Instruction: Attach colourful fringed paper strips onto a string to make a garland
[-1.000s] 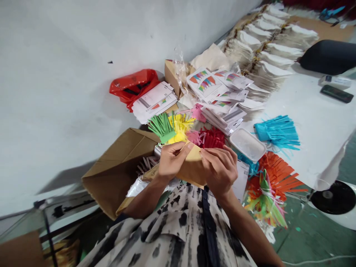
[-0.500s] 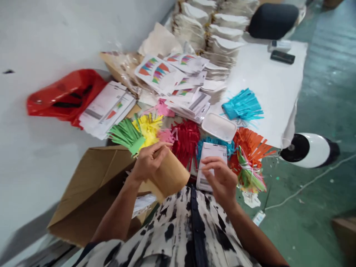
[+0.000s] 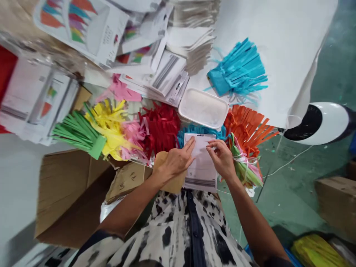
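A white printed packet [image 3: 201,163] lies upright in front of my body, its slotted end away from me. My left hand [image 3: 178,161] is laid over its left side, fingers stretched out flat. A brown card piece [image 3: 172,187] sits under that palm, partly covered by it. My right hand [image 3: 222,157] hovers at the packet's upper right with thumb and forefinger pinched; whatever may be between them is too small to make out. Behind the packet lies blue fringed tissue [image 3: 194,128], and beside my right hand is a tied multicoloured tissue bundle [image 3: 247,167].
Green [image 3: 78,129], yellow [image 3: 108,122], red [image 3: 162,129] and orange [image 3: 244,126] tissue fringes line the table edge. A white tray [image 3: 204,107] sits behind them, with blue tissue [image 3: 239,70] farther back. An open cardboard box [image 3: 61,196] stands at left. Printed packets [image 3: 80,33] are piled behind.
My left hand has moved right and down onto the packet, bringing the brown card along and flattening out. My right hand has closed into a pinch near the packet's top. The view has tilted closer.
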### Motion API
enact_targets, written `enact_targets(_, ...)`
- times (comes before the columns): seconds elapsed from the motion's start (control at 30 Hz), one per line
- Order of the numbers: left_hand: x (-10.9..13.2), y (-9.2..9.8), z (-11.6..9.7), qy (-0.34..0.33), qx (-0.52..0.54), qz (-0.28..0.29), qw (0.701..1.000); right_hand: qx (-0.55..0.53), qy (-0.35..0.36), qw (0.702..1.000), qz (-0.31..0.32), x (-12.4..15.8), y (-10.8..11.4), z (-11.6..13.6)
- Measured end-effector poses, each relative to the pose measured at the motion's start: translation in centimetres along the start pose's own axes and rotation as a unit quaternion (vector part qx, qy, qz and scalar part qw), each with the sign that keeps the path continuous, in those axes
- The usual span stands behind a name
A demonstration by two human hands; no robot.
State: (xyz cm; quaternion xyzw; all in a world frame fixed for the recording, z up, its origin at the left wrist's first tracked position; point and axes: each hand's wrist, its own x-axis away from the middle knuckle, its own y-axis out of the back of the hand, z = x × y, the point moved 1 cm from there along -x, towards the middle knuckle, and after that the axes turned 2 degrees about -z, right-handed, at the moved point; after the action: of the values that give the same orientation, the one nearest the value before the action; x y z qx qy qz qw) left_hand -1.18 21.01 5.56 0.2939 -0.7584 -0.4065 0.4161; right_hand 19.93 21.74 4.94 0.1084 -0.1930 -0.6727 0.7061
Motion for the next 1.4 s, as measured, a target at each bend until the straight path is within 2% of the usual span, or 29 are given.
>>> enact_targets(0.1,0.0,-1.0,0.6,-0.015,0.004,-0.007,1.000,0.032,0.029,0.999,0.031,-1.6,-1.0,-1.1)
enact_targets(0.23,0.1,-1.6,1.1,-0.019,0.020,-0.026,0.999,0.064,0.035,0.996,0.052,-2.3,-1.6,-2.2)
enact_targets(0.8,0.3,-3.2,2.3,-0.033,0.039,-0.070,0.996,0.135,0.032,0.989,0.045,-2.9,-2.8,-2.8)
enact_targets(1.07,0.3,-3.4,2.5,-0.033,0.087,-0.094,0.991,0.164,0.023,0.985,0.041,-2.8,-3.1,-2.7)
enact_targets(1.23,0.2,-3.7,2.6,-0.028,0.101,-0.088,0.991,0.240,0.031,0.970,0.030,-2.3,-3.8,-2.3)
enact_targets(1.4,0.1,-4.0,2.7,-0.017,0.107,-0.078,0.991,0.331,0.039,0.943,-0.009,-1.6,-4.3,-2.3)
